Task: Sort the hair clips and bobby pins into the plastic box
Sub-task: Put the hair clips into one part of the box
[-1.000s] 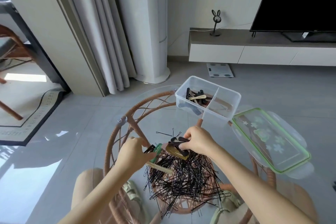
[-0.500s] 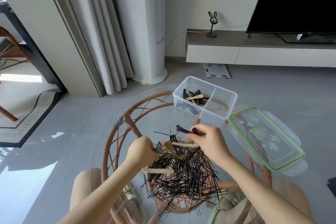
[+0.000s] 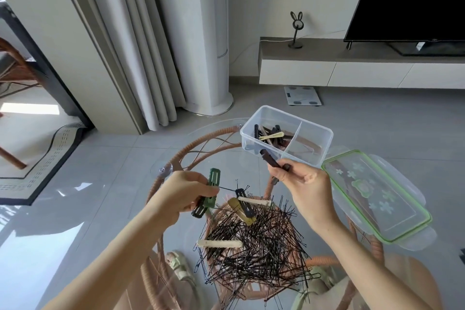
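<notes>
A clear plastic box (image 3: 319, 133) with a divider stands at the far side of the glass table; its left compartment holds several dark and cream hair clips (image 3: 270, 134). My right hand (image 3: 302, 184) is closed on a dark brown hair clip (image 3: 270, 160), held just in front of the box's near wall. My left hand (image 3: 186, 191) grips a green hair clip (image 3: 213, 184) together with a black one. A heap of black bobby pins (image 3: 256, 241) lies on the glass, with cream (image 3: 219, 243), tan and black clips on it.
The box lid (image 3: 372, 194), green-rimmed, lies on the right of the round glass table top (image 3: 141, 178) over a rattan frame. Grey tile floor, curtains, a white column and a TV cabinet lie beyond. A rug is at the left.
My right hand has lifted a dark brown clip off the heap and carried it up toward the box. My left hand has raised the green clip clear of the pile.
</notes>
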Demonstrator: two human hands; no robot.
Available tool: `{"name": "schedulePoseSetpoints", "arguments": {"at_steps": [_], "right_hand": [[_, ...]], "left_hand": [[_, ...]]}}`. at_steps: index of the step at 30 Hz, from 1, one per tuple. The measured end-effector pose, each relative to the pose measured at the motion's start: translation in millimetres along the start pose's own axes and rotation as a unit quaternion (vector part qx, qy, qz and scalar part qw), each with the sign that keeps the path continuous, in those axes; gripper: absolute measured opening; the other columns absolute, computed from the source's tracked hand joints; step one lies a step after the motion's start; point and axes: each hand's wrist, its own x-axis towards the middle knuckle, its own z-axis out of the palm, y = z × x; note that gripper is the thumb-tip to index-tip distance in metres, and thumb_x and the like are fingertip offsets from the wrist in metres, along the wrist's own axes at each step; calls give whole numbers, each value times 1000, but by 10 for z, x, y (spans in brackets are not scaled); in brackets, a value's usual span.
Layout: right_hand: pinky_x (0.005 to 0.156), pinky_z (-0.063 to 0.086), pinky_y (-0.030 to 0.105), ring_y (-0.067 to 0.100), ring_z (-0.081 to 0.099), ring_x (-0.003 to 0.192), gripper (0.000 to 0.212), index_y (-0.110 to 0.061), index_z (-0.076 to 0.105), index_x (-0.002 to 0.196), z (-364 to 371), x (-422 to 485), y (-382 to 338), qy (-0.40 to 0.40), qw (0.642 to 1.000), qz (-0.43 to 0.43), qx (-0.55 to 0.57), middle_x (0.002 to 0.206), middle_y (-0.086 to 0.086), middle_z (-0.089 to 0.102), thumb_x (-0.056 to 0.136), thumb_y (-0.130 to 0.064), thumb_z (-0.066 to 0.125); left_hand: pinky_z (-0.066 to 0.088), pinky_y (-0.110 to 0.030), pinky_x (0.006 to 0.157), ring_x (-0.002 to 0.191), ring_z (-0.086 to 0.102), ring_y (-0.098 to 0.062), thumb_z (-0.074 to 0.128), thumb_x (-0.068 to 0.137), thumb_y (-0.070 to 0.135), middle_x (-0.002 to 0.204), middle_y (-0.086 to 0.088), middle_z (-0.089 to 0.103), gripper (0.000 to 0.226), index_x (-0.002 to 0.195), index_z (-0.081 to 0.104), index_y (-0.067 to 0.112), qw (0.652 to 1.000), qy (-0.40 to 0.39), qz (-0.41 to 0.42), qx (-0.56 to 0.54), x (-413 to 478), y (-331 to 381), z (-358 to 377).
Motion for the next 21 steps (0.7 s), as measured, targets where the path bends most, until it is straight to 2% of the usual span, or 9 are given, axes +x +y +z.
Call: {"name": "schedulePoseSetpoints", "arguments": {"at_steps": [2, 4, 8, 11, 14, 16, 17, 19, 21], "right_hand": [[58, 49, 17, 20, 58, 57, 7, -10, 74, 82, -17, 71, -81, 22, 999, 21, 16, 71, 8, 72, 78, -13, 70], [63, 57, 33, 28, 67, 64, 4, -14, 73, 77, -39, 172, -132, 56, 995, 53, 66, 71, 8, 74, 78, -14, 69], [69, 58, 41, 25, 68, 63, 19, -15, 68, 65, -31, 583, -99, 128, 979, 127, 91, 64, 8, 70, 82, -7, 66], [71, 58, 48, 29, 67, 61, 27, -13, 64, 54, 24, 1039, 35, 159, 971, 177, 27, 61, 10, 68, 81, -12, 67], [72, 58, 52, 31, 65, 61, 30, -9, 55, 51, 96, 1384, 138, 117, 965, 228, -58, 60, 11, 62, 78, -14, 66], [61, 55, 41, 30, 56, 56, 33, -10, 46, 49, 114, 1469, 150, 68, 951, 234, -191, 56, 10, 53, 75, -15, 67], [52, 44, 33, 29, 49, 55, 36, -10, 42, 49, 120, 1466, 129, 48, 938, 223, -261, 53, 9, 47, 77, -15, 64], [52, 37, 33, 33, 47, 62, 28, -5, 52, 56, 119, 1355, 31, 42, 921, 169, -349, 57, 13, 51, 83, -11, 55], [70, 47, 34, 36, 60, 85, 18, 0, 65, 89, 93, 1134, -59, 76, 921, 103, -367, 87, 17, 68, 88, -12, 52]], "left_hand": [[50, -26, 67, 76, 66, -22, 71, 79, 9, 88, -16, 73, 10, 87, 67, 5, 1000, 0, 12, -28, -23, 106, -13], [55, -29, 68, 71, 68, -21, 70, 80, 8, 84, -15, 73, 11, 90, 66, 4, 999, 10, 33, -37, -13, 217, -7], [57, -21, 54, 57, 69, -11, 68, 82, 7, 78, -13, 71, 4, 80, 66, 4, 996, 29, 83, -14, 146, 546, 61], [61, -29, 66, 69, 69, -26, 68, 81, 9, 87, -22, 71, 13, 73, 63, 0, 991, 49, 125, 6, 478, 915, 235], [58, -38, 83, 79, 70, -35, 66, 79, 13, 89, -26, 71, 16, 82, 68, -4, 983, 66, 159, 62, 884, 1228, 474], [51, -26, 75, 69, 62, -31, 63, 80, 15, 77, -17, 64, 10, 77, 63, 6, 975, 62, 174, 122, 1081, 1315, 591], [45, -24, 68, 66, 53, -26, 62, 80, 15, 75, -12, 57, 8, 75, 59, 10, 968, 68, 180, 158, 1155, 1319, 616], [38, -26, 67, 71, 45, -22, 61, 80, 14, 78, -7, 50, 9, 76, 52, 13, 956, 76, 190, 209, 1224, 1239, 593], [37, -26, 68, 72, 44, -21, 61, 80, 15, 79, -7, 51, 10, 76, 52, 15, 948, 88, 195, 237, 1199, 1052, 474]]}}
